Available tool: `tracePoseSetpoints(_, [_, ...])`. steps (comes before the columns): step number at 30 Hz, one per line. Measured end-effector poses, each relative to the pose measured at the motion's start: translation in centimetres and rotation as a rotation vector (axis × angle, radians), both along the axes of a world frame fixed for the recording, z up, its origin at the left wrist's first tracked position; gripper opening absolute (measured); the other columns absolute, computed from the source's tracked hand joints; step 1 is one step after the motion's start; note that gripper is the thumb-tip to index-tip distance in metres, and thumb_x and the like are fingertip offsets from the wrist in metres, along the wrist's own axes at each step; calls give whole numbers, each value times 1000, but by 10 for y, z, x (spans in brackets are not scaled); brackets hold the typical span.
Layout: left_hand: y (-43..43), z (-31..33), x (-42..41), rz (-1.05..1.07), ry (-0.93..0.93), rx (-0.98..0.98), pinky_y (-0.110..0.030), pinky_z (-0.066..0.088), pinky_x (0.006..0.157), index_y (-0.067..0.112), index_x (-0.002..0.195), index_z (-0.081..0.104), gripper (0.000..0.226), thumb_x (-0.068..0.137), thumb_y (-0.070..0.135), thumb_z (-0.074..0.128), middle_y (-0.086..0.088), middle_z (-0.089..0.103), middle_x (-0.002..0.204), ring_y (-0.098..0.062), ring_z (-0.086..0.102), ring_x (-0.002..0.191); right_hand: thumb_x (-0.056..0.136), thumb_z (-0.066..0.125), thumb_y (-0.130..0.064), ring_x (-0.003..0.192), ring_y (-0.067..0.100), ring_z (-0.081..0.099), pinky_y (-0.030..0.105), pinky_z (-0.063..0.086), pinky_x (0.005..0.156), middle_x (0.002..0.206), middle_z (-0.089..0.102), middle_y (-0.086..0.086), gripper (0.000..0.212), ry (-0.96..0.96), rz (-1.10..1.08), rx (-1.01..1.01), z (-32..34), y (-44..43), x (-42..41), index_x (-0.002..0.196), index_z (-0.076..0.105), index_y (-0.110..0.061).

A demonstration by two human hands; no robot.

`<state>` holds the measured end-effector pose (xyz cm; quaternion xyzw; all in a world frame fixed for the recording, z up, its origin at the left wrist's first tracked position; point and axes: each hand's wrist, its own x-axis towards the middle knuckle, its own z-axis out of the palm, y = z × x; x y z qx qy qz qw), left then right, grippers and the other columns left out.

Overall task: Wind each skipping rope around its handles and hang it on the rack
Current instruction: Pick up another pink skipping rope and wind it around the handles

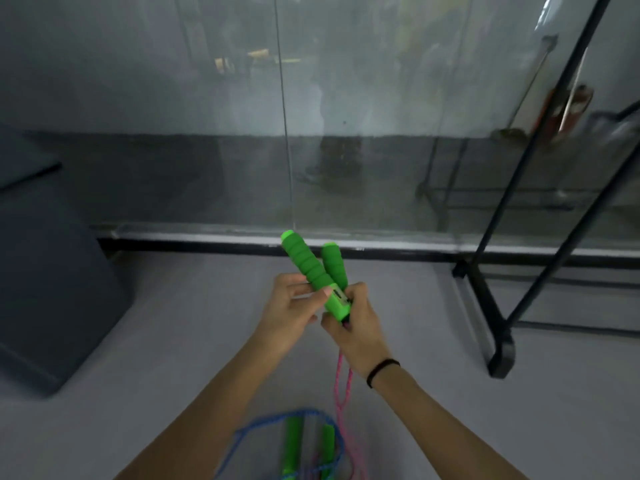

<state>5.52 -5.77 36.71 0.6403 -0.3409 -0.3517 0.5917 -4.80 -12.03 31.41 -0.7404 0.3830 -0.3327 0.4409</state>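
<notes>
At chest height, over the floor (180,327): left fingers (304,289) curled on the near side of the green handles (306,259), thumb tip pressed on the pale plastic collar. Right fingers (356,293) wrapped round the bottom ends of the same pair, where the cord comes out. Both hands gripping, neither loose. Handles touch at the base; tips splay apart, pointing up and away.

Pink rope (341,382) hangs from under the right hand (356,329) in two strands, straight down, running out of view at the bottom edge. No turns on the handles that I can see.

Judgement: step in hand is squaring the handles before winding. To do it well:
- close the splay so the two lie parallel, else turns will slide toward the narrow end;
- let the left hand (291,308) take the pair alone, on the foam ribs, freeing the right to feed cord;
- start turns at the base, lay them snug side by side under light tension, and tuck the last loop under.

Blue rope (263,424) lies on the floor below the forearms, with its own green grips. Pink strands pass just beside it, so a snag looks likely when cord is drawn up. Lift pink clear first.

Rack (498,296) stands to the right, well apart from the hands. Whether anything hangs on it, cannot tell.
</notes>
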Motion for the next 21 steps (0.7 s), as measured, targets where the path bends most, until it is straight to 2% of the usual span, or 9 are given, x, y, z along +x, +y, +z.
tracePoseSetpoints(4, [-4, 132, -9, -11, 71, -142, -18, 55, 55, 12, 101, 39, 30, 84, -2, 59, 1, 65, 90, 1, 67, 65, 75, 66, -14, 68, 12, 46, 11, 35, 54, 88, 53, 10, 30, -72, 6, -69, 144, 2, -9, 86, 39, -19])
tracePoseSetpoints(7, [-4, 232, -10, -35, 79, -217, -14, 52, 53, 7, 118, 43, 35, 87, -3, 55, 9, 72, 75, 2, 66, 63, 74, 69, -20, 71, 12, 47, 10, 35, 56, 90, 55, 11, 29, -96, 7, -108, 252, 3, -8, 84, 41, -24])
tracePoseSetpoints(10, [-3, 324, -11, -46, 46, -240, -19, 54, 60, 8, 128, 47, 45, 86, 2, 59, -6, 69, 97, -9, 67, 76, 67, 65, -38, 72, 14, 49, 12, 33, 55, 87, 56, 8, 29, -94, 4, -167, 349, 4, -8, 81, 42, -28])
tracePoseSetpoints(12, [0, 382, -16, -32, 53, -263, -30, 57, 74, 10, 128, 50, 45, 85, 3, 60, -14, 66, 110, -20, 65, 88, 63, 63, -43, 74, 14, 50, 13, 32, 57, 89, 55, 10, 29, -90, 9, -194, 406, 5, -10, 77, 40, -33])
tracePoseSetpoints(14, [2, 435, -22, -43, 69, -291, -34, 55, 80, 13, 125, 54, 42, 85, 6, 61, -11, 68, 108, -19, 66, 88, 63, 63, -42, 78, 15, 50, 12, 32, 58, 90, 56, 12, 30, -125, -7, -198, 460, 9, -13, 80, 43, -29])
tracePoseSetpoints(17, [5, 508, -29, -95, 76, -325, -17, 52, 62, 19, 119, 59, 32, 88, 10, 57, -2, 70, 95, -4, 66, 73, 67, 67, -37, 83, 7, 49, 10, 34, 58, 97, 52, 11, 38, -157, -7, -227, 535, 16, -18, 91, 44, -19])
tracePoseSetpoints(19, [8, 549, -32, -99, 47, -353, -19, 52, 71, 14, 115, 61, 28, 89, 8, 55, -3, 70, 98, -7, 66, 81, 70, 71, -28, 83, -4, 42, 5, 36, 60, 102, 45, 8, 42, -146, 30, -234, 578, 20, -22, 97, 41, -16])
tracePoseSetpoints(21, [11, 583, -33, -72, 26, -381, -22, 50, 76, 8, 111, 61, 25, 88, 5, 53, -6, 70, 98, -12, 65, 85, 70, 73, -27, 86, -6, 41, 1, 37, 62, 106, 40, 4, 47, -124, 81, -231, 616, 22, -30, 101, 39, -19])
